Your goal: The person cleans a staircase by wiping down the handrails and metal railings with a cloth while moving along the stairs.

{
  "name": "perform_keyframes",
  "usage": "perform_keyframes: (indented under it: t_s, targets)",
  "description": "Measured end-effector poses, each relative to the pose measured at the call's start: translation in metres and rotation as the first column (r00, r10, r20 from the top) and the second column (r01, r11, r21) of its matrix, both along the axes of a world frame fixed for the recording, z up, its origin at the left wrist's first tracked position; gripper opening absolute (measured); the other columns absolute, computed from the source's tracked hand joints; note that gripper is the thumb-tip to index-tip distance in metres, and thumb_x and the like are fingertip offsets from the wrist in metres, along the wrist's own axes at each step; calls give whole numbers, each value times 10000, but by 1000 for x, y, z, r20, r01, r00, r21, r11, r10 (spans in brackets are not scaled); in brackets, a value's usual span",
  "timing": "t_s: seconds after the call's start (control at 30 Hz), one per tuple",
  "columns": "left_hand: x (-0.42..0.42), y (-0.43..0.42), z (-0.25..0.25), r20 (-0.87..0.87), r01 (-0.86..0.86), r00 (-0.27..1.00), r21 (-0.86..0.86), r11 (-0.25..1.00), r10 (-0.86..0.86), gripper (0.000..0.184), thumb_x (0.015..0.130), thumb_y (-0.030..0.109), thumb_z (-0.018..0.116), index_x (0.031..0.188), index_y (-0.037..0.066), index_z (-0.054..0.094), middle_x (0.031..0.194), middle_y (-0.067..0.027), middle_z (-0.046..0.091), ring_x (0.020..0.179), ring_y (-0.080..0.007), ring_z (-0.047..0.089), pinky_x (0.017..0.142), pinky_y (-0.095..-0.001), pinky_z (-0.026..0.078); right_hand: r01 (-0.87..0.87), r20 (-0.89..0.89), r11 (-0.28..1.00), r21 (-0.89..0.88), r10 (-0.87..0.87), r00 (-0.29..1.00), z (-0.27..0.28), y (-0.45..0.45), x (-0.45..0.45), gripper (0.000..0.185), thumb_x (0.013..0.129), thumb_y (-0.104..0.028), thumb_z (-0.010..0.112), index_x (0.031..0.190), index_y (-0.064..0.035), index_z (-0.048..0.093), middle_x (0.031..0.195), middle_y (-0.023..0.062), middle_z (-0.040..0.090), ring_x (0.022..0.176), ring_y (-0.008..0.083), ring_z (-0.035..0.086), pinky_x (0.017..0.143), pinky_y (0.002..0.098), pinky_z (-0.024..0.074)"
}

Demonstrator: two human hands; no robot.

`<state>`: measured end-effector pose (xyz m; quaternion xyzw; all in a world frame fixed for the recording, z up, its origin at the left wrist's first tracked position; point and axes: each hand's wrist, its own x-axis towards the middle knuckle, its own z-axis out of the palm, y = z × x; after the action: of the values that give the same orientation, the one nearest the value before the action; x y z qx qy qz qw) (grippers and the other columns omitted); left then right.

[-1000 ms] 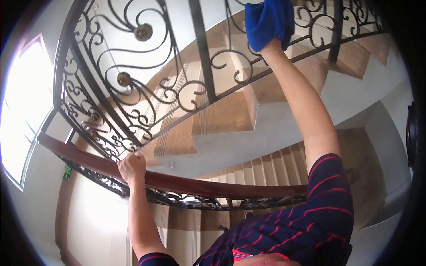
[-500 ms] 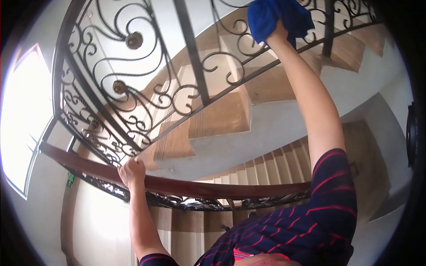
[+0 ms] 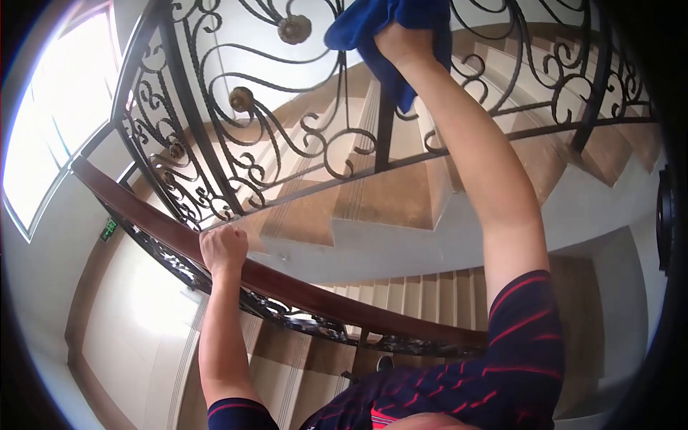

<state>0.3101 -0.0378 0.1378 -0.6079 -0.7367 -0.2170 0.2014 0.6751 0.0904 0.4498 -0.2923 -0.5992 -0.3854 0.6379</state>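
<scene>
A blue cloth [image 3: 423, 46] hangs in folds from my right hand [image 3: 403, 44], which is closed on it at arm's length near the top of the view. The cloth lies against the black wrought-iron railing [image 3: 385, 132], over one of its upright bars. Lower left, my left hand [image 3: 223, 249] is wrapped round the dark red wooden handrail [image 3: 301, 290]. The cloth hides part of the scrollwork behind it. Fingertips of both hands are mostly out of sight.
Beyond the railing, stone stairs [image 3: 387, 201] rise to the right. Below the handrail another flight [image 3: 416, 294] runs down. A bright window [image 3: 61, 107] stands at the left, with a green sign [image 3: 108, 229] beneath it. A shoe [image 3: 385, 362] shows under the handrail.
My right hand and the cloth have moved left along the railing to another upright bar. The view has shifted and turned. My left hand stays on the handrail.
</scene>
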Motion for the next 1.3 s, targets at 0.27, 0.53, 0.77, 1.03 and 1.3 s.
perform_keyframes:
  t_s: [0.27, 0.53, 0.77, 1.03, 1.3]
  targets:
    - [-5, 3, -7, 6, 30, 1000, 82, 996, -31, 316, 869, 260, 633, 730, 8, 763, 789, -187, 748, 786, -342, 726, 928, -442, 513, 167, -104, 903, -396, -225, 969, 29, 46, 7, 347, 917, -336, 686, 1024, -15, 762, 1061, 264, 761, 1089, 446, 724, 935, 491, 595]
    - [-6, 3, -7, 55, 25, 998, 80, 996, -29, 293, 846, 276, 637, 723, 41, 761, 777, -175, 749, 812, -330, 731, 940, -442, 503, 361, 7, 887, -289, -375, 927, 149, 56, 9, 272, 912, -241, 620, 1004, -59, 799, 1084, 241, 768, 1058, 432, 738, 919, 487, 604]
    - [-5, 1, -3, 79, 46, 996, 76, 996, -52, 320, 858, 246, 608, 692, 16, 755, 751, -203, 734, 733, -336, 721, 938, -420, 498, 119, -247, 948, -294, -196, 949, 221, 67, 4, 464, 1026, -312, 536, 1260, 68, 663, 1273, 339, 681, 1255, 463, 640, 1052, 494, 512]
    - [-3, 2, -5, 15, 23, 1000, 98, 995, -25, 293, 869, 239, 624, 741, 14, 763, 764, -211, 736, 754, -364, 725, 932, -446, 521, 89, -209, 962, -258, -146, 967, 145, 47, 23, 470, 1029, -329, 508, 1214, 66, 683, 1248, 334, 687, 1248, 456, 641, 1038, 488, 522]
    - [-1, 4, -5, 7, -7, 1000, 41, 999, 6, 345, 897, 240, 586, 691, 19, 752, 756, -199, 736, 742, -334, 716, 915, -415, 503, 232, 17, 930, -284, -237, 971, -4, 40, 133, 455, 1028, -324, 516, 1218, 56, 680, 1247, 314, 686, 1241, 438, 641, 1039, 477, 520]
